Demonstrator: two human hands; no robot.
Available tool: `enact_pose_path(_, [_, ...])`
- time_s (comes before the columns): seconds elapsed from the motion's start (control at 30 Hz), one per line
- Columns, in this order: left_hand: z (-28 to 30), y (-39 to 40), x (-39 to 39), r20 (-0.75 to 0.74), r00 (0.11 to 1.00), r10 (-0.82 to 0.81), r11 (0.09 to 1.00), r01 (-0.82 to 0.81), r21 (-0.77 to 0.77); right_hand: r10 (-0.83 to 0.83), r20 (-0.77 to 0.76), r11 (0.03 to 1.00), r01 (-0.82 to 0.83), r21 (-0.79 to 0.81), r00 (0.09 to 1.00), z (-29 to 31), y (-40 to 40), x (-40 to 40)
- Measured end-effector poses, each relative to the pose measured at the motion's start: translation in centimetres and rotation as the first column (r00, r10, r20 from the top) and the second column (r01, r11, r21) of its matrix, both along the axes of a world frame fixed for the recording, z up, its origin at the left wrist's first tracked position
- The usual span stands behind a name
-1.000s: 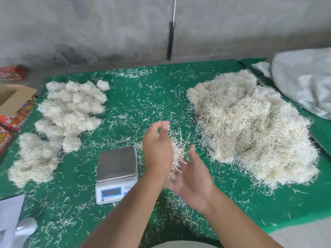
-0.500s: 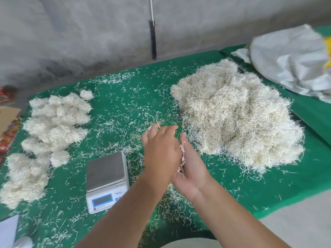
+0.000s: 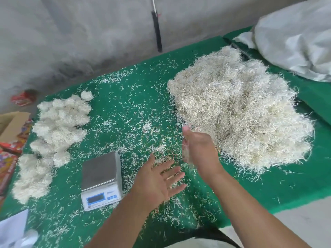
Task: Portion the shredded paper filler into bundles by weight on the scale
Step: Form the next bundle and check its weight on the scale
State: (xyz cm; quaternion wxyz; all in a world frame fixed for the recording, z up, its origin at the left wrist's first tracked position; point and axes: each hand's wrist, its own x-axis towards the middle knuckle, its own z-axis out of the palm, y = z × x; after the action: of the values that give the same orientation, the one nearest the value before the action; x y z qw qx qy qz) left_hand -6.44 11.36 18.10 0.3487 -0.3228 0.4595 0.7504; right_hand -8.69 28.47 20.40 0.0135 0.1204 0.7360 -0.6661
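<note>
The big heap of shredded paper filler [image 3: 240,111] lies on the green mat [image 3: 286,187], to the right of the digital scale [image 3: 101,181] and well apart from it. The scale's steel platter is bare, and its display faces the person; the reading is too small to make out. Left of the scale, the finished bundles [image 3: 59,126] sit packed together as pale fluffy balls, trailing down into a looser clump level with the scale's left side. Loose shreds [image 3: 136,133] are scattered all over the mat between the bundles, the scale and the heap, thickest just right of the scale.

The left hand [image 3: 157,181] is held just right of the scale, fingers straight and spread, gripping nothing; whether it touches the mat cannot be told. The right hand [image 3: 198,147] is further right of the scale, at the near-left edge of the heap, seen edge-on and blurred; its fingers look extended, a few pale strands show along its left side, and whether it grips any filler cannot be told.

Beyond the heap, far right of the scale, lies a white woven sack [image 3: 295,40]. Far left of the scale, past the bundles, are a cardboard box [image 3: 10,122] and red printed packets [image 3: 10,154]. A black-handled rod [image 3: 157,31] leans on the grey wall [image 3: 71,42] behind.
</note>
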Motion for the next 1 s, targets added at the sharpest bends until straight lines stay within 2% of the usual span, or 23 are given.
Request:
enact_pose_path(0.03, [-0.7, 0.4, -0.7, -0.005, 1.000, 0.010, 0.999, -0.010, 0.051, 0.083, -0.048, 0.995, -0.080, 0.054, 0.995, -0.3, -0.3, 0.1])
enact_pose_path(0.07, [-0.1, 1.4, -1.6, 0.062, 0.996, 0.058, 0.991, -0.065, 0.115, 0.161, -0.080, 0.985, -0.155, 0.077, 0.984, -0.8, -0.9, 0.5])
enact_pose_path(0.1, [-0.6, 1.7, -2.3, 0.058, 0.990, 0.126, 0.980, -0.133, 0.147, 0.224, -0.111, 0.969, -0.210, 0.129, 0.968, -1.4, -1.7, 0.9])
enact_pose_path(0.13, [-0.8, 2.1, -2.6, -0.015, 0.992, 0.122, 0.986, -0.119, 0.120, 0.277, -0.140, 0.941, -0.238, 0.240, 0.951, -2.3, -2.4, 1.3])
enact_pose_path(0.2, [0.0, 2.5, -2.5, -0.111, 0.991, 0.076, 0.997, -0.073, 0.039, 0.381, -0.126, 0.809, -0.264, 0.525, 0.916, -3.9, -3.6, 2.0])
enact_pose_path(0.27, [-0.4, 1.9, -2.4, -0.131, 0.984, 0.117, 0.993, -0.120, -0.012, 0.447, -0.016, 0.715, -0.347, 0.607, 0.894, -5.1, -4.0, 2.0])
enact_pose_path(0.37, [-1.5, 0.7, -1.2, -0.280, 0.954, 0.109, 0.909, -0.209, -0.360, 0.565, 0.069, 0.722, -0.533, 0.440, 0.822, -6.6, -4.8, 2.2])
enact_pose_path(0.4, [-2.0, 0.1, -1.0, -0.296, 0.947, 0.126, 0.870, -0.249, -0.425, 0.601, 0.083, 0.726, -0.586, 0.362, 0.795, -7.0, -5.2, 2.4])
enact_pose_path(0.5, [-2.8, -2.0, -0.7, -0.236, 0.959, 0.159, 0.844, -0.256, -0.471, 0.667, 0.097, 0.721, -0.673, 0.165, 0.738, -7.9, -6.3, 3.1])
enact_pose_path(0.57, [-2.9, -3.2, -0.6, -0.187, 0.969, 0.159, 0.839, -0.233, -0.491, 0.686, 0.120, 0.711, -0.697, 0.095, 0.717, -8.2, -7.0, 3.4])
enact_pose_path(0.63, [-3.5, -4.6, -0.5, -0.121, 0.983, 0.135, 0.868, -0.176, -0.465, 0.667, 0.160, 0.712, -0.685, 0.154, 0.728, -8.0, -7.7, 3.4])
enact_pose_path(0.7, [-3.8, -6.3, -0.2, -0.052, 0.992, 0.113, 0.941, -0.124, -0.314, 0.630, 0.178, 0.717, -0.654, 0.239, 0.756, -7.4, -8.4, 3.2])
enact_pose_path(0.77, [-4.9, -8.5, 0.3, -0.177, 0.982, -0.069, 0.952, 0.012, -0.305, 0.591, 0.142, 0.733, -0.603, 0.314, 0.794, -7.4, -8.9, 3.0])
enact_pose_path(0.83, [-5.9, -10.3, -0.3, -0.223, 0.971, -0.082, 0.955, 0.013, -0.297, 0.520, 0.143, 0.787, -0.537, 0.304, 0.842, -7.4, -9.4, 3.1])
enact_pose_path(0.87, [-5.9, -11.0, -0.7, -0.261, 0.950, -0.172, 0.934, 0.073, -0.351, 0.468, 0.157, 0.817, -0.494, 0.298, 0.870, -7.3, -9.8, 3.2])
enact_pose_path(0.93, [-5.9, -12.5, -1.0, -0.271, 0.940, -0.206, 0.927, 0.098, -0.362, 0.365, 0.178, 0.851, -0.405, 0.333, 0.914, -7.0, -10.8, 3.3])
enact_pose_path(1.0, [-6.2, -14.6, -0.9, -0.231, 0.930, -0.287, 0.925, 0.207, -0.318, 0.361, 0.185, 0.818, -0.406, 0.407, 0.914, -6.5, -12.0, 3.4])
